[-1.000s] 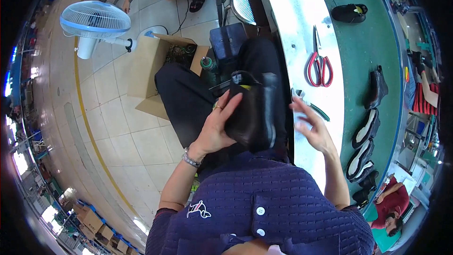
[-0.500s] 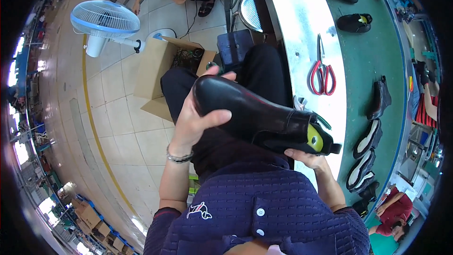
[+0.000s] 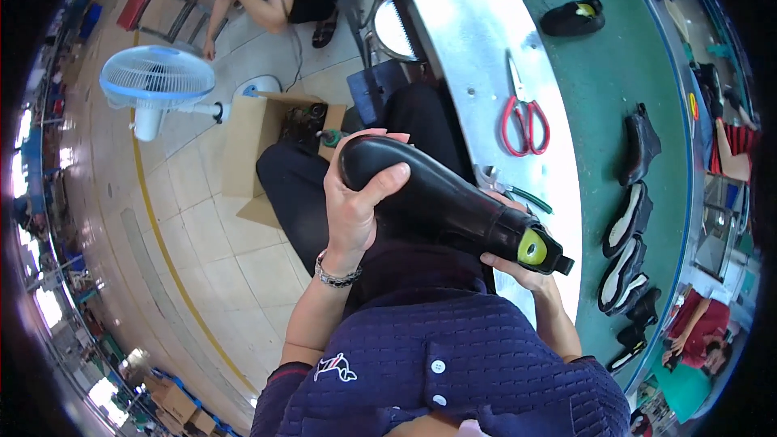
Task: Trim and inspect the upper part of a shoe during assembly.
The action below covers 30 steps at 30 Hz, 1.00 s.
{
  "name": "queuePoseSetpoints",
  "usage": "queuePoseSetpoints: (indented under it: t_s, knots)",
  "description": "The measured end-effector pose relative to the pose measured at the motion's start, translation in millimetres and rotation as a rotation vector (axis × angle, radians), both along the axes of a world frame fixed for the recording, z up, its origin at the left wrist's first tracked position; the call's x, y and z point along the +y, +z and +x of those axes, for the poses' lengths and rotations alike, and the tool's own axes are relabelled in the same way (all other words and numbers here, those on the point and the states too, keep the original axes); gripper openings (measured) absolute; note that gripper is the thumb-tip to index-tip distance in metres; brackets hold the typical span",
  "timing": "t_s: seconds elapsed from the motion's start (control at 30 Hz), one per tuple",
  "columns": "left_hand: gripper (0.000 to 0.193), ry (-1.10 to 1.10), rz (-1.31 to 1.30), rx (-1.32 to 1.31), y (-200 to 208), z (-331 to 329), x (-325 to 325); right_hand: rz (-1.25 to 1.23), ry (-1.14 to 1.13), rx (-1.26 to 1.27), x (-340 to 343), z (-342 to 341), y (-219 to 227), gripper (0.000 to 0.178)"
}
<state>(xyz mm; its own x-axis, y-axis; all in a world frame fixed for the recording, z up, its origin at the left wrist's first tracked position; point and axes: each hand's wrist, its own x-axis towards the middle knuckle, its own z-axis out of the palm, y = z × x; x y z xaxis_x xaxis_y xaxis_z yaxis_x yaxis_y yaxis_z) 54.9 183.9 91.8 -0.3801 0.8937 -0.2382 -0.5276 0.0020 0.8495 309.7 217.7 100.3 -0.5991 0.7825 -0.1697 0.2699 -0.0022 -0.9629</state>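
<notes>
A black leather ankle boot [image 3: 429, 190] lies across both my hands above my lap, its toe to the left and its shaft to the right. A yellow-green filler, likely a shoe last, shows in the shaft's opening. My left hand [image 3: 360, 194] wraps the toe, with the thumb pressed on top and the fingers behind. Around the shaft closes my right hand [image 3: 522, 273], its thumb on the near side and part of the fingers on the far side. Just beyond the shaft, green-handled pliers [image 3: 526, 198] rest on the metal bench edge.
Red-handled scissors [image 3: 524, 125] lie on the metal bench [image 3: 469, 65]. Beyond it, a green belt [image 3: 599, 105] carries several dark shoes. An open cardboard box [image 3: 251, 146] and a fan [image 3: 156, 81] stand on the left. Another person sits ahead; more are at the right.
My left thumb has shifted on the boot's toe. Fingers of my right hand now show beyond the shaft, and the boot is turned slightly. The whole view has swung a little.
</notes>
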Motion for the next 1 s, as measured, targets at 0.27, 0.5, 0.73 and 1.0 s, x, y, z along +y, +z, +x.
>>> queuePoseSetpoints:
  t_s: [0.27, 0.5, 0.73, 1.0]
  knots:
    - [0.077, -0.325, 0.033, 0.576, 12.7, 16.0, 25.7, 0.132, -0.856, 0.21, 34.0, 44.1, 32.0, 0.043]
    - [0.031, -1.061, 0.659, 0.051, 90.8, 20.4, 30.6, 0.561, -0.85, -0.36, 144.8, 136.2, 48.9, 0.047]
    - [0.022, -1.056, 0.815, -0.242, 124.5, 45.0, 36.1, 0.614, -0.607, -0.852, 302.4, 234.8, -31.6, 0.077]
    - [0.014, -0.66, 0.863, -0.183, 111.4, 40.7, 28.1, 0.684, -0.601, -0.778, 325.7, 172.2, -123.6, 0.059]
